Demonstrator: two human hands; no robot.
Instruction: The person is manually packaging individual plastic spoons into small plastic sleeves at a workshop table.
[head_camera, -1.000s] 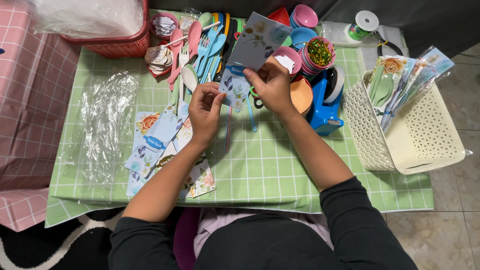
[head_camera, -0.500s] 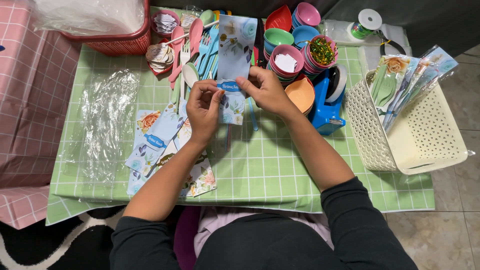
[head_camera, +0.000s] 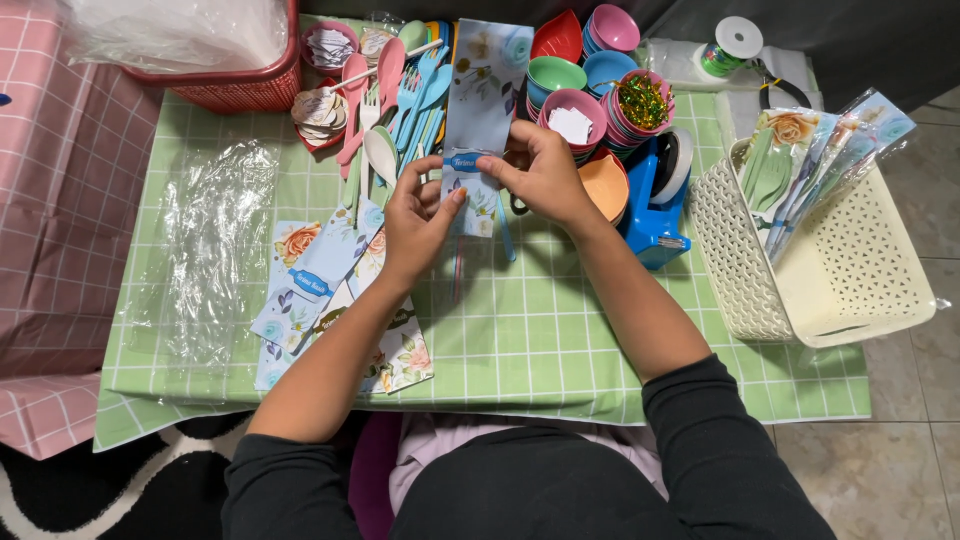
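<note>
The desk (head_camera: 560, 340), under green checked cloth on a tiled floor (head_camera: 900, 470), carries pastel cutlery at its far edge, above which both hands, left hand (head_camera: 418, 222) and right hand (head_camera: 543, 172), pinch a floral card sleeve (head_camera: 482, 110).

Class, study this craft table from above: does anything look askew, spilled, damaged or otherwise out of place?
Nothing looks spilled or damaged. Both hands, left hand and right hand, hold a floral card. The loose floral cards lie fanned and overlapping rather than stacked, and the clear plastic sheet is crumpled on the green tablecloth.
</note>
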